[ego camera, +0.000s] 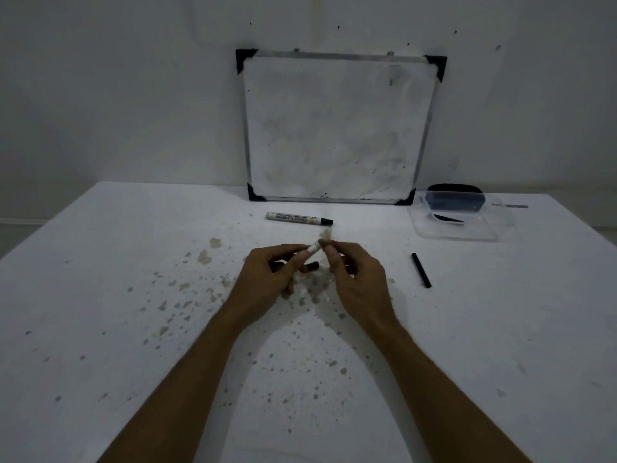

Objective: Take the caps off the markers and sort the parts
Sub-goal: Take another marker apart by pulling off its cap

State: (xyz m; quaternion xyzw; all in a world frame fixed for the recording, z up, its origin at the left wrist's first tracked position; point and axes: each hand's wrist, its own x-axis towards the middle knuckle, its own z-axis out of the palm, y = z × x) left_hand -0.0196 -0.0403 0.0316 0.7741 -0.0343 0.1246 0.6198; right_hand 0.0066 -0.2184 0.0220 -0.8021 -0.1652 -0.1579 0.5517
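Over the middle of the table my left hand (272, 274) grips a white marker (313, 248), whose black end (312, 266) pokes out below my fingers. The fingertips of my right hand (352, 274) pinch the marker's white upper end. Most of its barrel is hidden by my fingers. A second white marker (298, 218) with a black tip lies flat farther back, in front of the whiteboard. A loose black cap (421, 270) lies on the table to the right of my hands.
A framed whiteboard (337, 128) leans against the wall at the back of the stained white table (133, 295). At the back right stands a clear plastic tray (454, 225) with a dark eraser (455, 197) behind it and a black piece inside.
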